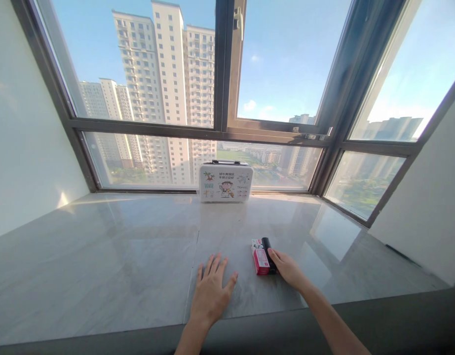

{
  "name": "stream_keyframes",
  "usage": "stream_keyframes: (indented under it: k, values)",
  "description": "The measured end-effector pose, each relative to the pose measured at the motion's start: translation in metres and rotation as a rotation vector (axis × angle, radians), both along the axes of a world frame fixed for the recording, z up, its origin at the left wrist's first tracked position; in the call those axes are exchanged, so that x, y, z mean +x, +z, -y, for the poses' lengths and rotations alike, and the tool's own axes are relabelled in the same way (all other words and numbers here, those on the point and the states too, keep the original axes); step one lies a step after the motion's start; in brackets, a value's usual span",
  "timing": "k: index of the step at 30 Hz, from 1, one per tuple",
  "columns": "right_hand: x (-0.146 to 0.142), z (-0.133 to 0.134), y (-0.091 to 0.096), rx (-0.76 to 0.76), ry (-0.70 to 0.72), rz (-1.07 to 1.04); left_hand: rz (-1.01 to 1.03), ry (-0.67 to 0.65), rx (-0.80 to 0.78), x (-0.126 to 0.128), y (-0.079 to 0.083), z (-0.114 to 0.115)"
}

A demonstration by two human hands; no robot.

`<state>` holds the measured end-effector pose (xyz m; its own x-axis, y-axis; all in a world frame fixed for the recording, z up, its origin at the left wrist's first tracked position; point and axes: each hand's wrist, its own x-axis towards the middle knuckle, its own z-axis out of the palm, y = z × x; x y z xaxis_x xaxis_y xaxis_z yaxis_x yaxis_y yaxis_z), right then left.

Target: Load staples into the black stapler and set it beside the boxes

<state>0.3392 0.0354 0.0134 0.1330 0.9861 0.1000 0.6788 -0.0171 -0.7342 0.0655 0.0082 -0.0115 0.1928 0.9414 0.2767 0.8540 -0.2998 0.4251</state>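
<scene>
My left hand [211,291] lies flat on the grey marble sill [112,266], its fingers spread and nothing in it. To its right, my right hand [285,267] has its thumb and fingers closed on a black elongated object [266,245], rounded on top, which rests on the sill. I cannot make out exactly what kind of thing this is. Right against its left side sits a small red and white box [262,260] with printed labels. The fingers of my right hand are partly hidden behind the black object.
A white carry case [226,182] with cartoon prints and a black handle stands upright at the back, close to the glass. Brown window frames [149,127] enclose the sill, with white walls on both sides. The sill's front edge [138,331] runs below my hands.
</scene>
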Motion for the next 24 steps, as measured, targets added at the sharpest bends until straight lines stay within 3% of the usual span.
stream_keyframes:
  k: [5, 8, 11, 16, 24]
  values:
    - [-0.073, -0.004, -0.013, -0.017, -0.039, 0.05, 0.171, 0.242, -0.023, 0.025, 0.021, -0.01]
    - [-0.079, -0.003, -0.019, -0.014, -0.084, 0.021, 0.118, 0.286, 0.012, 0.039, 0.032, -0.018]
    - [-0.065, 0.002, -0.023, -0.018, -0.08, -0.027, 0.054, 0.234, 0.034, 0.038, 0.035, -0.022]
    - [-0.048, 0.013, -0.027, 0.012, -0.077, -0.06, 0.076, 0.214, 0.099, 0.004, 0.028, -0.031]
    - [-0.051, 0.02, -0.025, 0.028, -0.1, -0.044, 0.104, 0.242, 0.139, -0.055, 0.017, -0.075]
